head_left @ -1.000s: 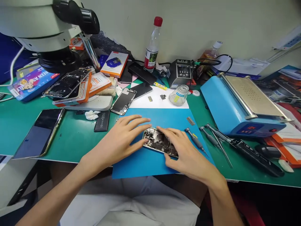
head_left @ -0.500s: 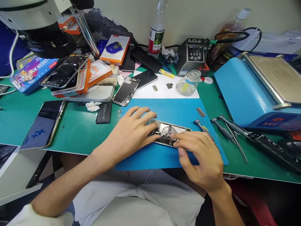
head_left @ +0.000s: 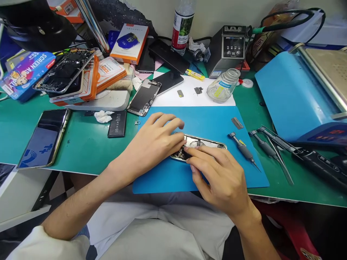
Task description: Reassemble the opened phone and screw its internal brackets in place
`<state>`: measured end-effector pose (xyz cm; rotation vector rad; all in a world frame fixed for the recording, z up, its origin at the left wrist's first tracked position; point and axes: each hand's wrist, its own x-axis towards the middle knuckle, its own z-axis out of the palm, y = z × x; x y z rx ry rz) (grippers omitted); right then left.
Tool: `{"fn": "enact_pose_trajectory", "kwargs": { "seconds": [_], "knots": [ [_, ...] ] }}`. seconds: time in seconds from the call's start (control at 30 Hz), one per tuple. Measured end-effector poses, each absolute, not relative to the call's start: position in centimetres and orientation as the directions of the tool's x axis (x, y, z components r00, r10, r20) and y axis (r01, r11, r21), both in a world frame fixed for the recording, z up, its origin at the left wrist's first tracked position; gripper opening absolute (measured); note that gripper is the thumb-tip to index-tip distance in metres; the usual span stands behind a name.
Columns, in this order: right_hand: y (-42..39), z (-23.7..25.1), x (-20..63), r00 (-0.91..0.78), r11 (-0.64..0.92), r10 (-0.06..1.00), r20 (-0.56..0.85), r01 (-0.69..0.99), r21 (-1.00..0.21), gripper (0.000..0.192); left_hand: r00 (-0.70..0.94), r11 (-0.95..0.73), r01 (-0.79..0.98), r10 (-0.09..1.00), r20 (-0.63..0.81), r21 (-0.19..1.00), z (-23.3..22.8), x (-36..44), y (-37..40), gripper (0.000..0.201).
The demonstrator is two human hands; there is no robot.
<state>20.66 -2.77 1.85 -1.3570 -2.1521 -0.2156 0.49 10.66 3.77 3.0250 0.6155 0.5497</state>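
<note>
I see the green bench (head_left: 89,144) crowded with kit, and a blue mat (head_left: 211,122) laid at its near edge, likely to give small parts a clean, soft bed. On the mat lies the opened phone (head_left: 208,143), insides up. My left hand (head_left: 151,144) rests across its left end, fingers spread and flat, I judge to pin it. My right hand (head_left: 219,173) has thumb and forefinger pinched together over the phone's middle; whether they hold a part I cannot tell. A screwdriver (head_left: 243,151) lies just beside, handy. Since half a second ago the right hand has slid left, toward the left hand's fingertips.
</note>
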Motion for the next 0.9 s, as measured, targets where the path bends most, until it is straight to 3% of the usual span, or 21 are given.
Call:
{"fn": "enact_pose_trajectory", "kwargs": {
  "seconds": [0.47, 0.9],
  "knots": [
    [-1.8, 2.3, 20.1, -0.457, 0.514, 0.755, 0.471, 0.858, 0.008, 0.028, 0.857, -0.915, 0.389, 0.404, 0.320, 0.112, 3.5, 0.3, 11.0, 0.027],
    [-1.7, 1.7, 20.5, -0.385, 0.507, 0.773, 0.504, 0.853, -0.125, 0.029, 0.850, -0.911, 0.390, 0.412, 0.328, 0.133, 3.1, 0.1, 11.2, 0.030]
  ]
}}
